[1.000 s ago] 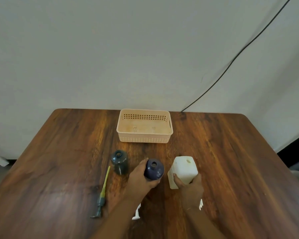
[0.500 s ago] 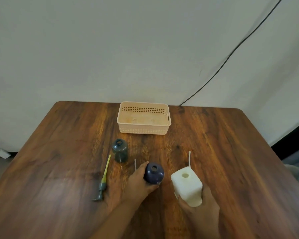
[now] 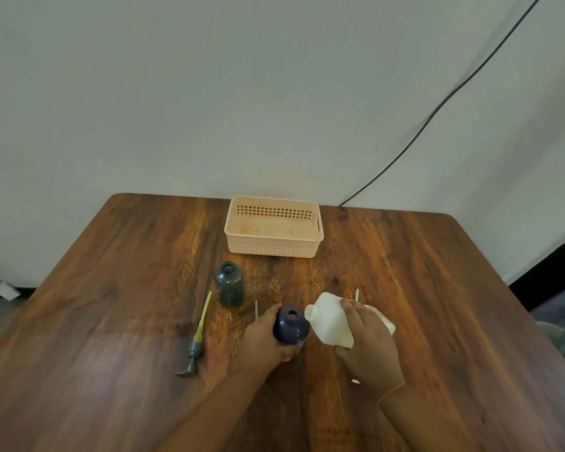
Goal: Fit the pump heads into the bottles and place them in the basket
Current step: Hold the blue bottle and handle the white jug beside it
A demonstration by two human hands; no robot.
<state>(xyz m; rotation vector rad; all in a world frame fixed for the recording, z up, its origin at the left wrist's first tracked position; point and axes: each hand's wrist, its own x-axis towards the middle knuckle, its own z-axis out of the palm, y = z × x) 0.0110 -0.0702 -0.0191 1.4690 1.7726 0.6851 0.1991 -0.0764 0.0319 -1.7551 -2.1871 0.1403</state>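
Note:
My left hand [image 3: 264, 337] grips a dark blue bottle [image 3: 291, 324] that stands upright on the table, its open neck facing up. My right hand [image 3: 366, 344] holds a white square bottle [image 3: 329, 319] tilted over, with its neck pointing left toward the blue bottle. A dark green bottle [image 3: 229, 283] stands alone further left. A grey pump head with a yellow tube [image 3: 197, 337] lies flat on the table left of my hands. Thin white tubes [image 3: 357, 295] of other pump heads poke out behind my hands. The peach basket [image 3: 274, 249] sits at the far middle with nothing in it.
The wooden table [image 3: 111, 321] ends at a pale wall. A black cable [image 3: 437, 109] runs down the wall to the table's far edge. The right table edge drops off near a dark floor area.
My right hand has lifted the white bottle and tipped it from upright to leaning left, neck toward the blue bottle. My left hand stays on the blue bottle.

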